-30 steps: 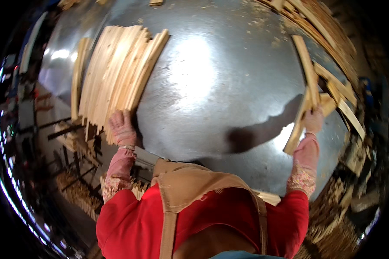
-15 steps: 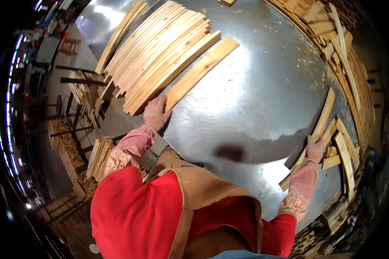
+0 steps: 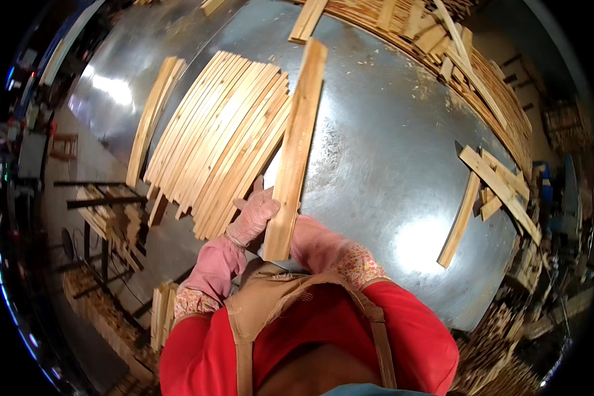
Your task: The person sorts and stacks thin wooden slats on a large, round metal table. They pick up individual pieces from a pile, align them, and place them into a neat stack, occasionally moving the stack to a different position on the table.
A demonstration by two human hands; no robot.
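Observation:
A long pale wooden board (image 3: 298,145) is raised off the table in front of me, its near end close to my apron. My right hand (image 3: 301,232), in a pink glove, is behind the board's lower right edge and grips it; the board hides most of its fingers. My left hand (image 3: 254,214), also gloved in pink, is at the board's lower left edge with fingers stretched out and apart. Those fingers are beside the near ends of a row of narrow wooden slats (image 3: 218,138), laid side by side on the metal table (image 3: 376,145).
At the right lies a loose heap of short boards (image 3: 492,188). A couple of slats (image 3: 153,122) rest left of the row, and another short piece (image 3: 308,20) is at the far side. Stacked wood (image 3: 482,99) lines the far right edge. A rack (image 3: 105,201) stands at left.
My right hand has left the boards at the right and come in beside my left. A board is now lifted between them. The view has shifted, and the loose board beside the row no longer lies apart there.

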